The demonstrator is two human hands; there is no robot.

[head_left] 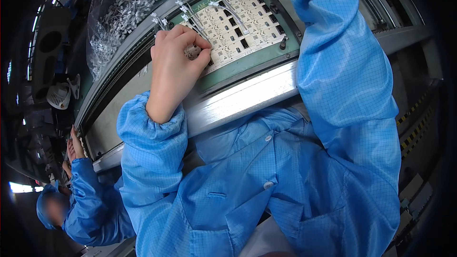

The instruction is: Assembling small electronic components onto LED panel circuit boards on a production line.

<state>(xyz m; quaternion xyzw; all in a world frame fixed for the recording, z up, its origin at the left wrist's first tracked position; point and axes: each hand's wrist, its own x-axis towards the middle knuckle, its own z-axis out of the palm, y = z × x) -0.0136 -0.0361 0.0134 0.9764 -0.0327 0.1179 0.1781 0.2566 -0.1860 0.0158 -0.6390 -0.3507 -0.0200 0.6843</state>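
My left hand (176,64) rests at the lower left corner of a cream circuit board panel (247,24). Its thumb and forefinger are pinched together at the board's edge; what lies between them, if anything, is too small or hidden to make out. The panel carries rows of black components and sits in a green carrier (221,74). White wire leads with connectors (231,12) lie across the panel and its far left edge. My right arm in a blue sleeve (340,43) reaches past the panel's right side; only a bit of wrist shows, and the hand is beyond the top edge.
A clear plastic bag (128,14) full of white connector leads lies to the far left. A metal rail (243,97) runs along the near side of the carrier. At the lower left a co-worker in blue (93,204) has hands at the same line. A small white fan (59,96) stands left.
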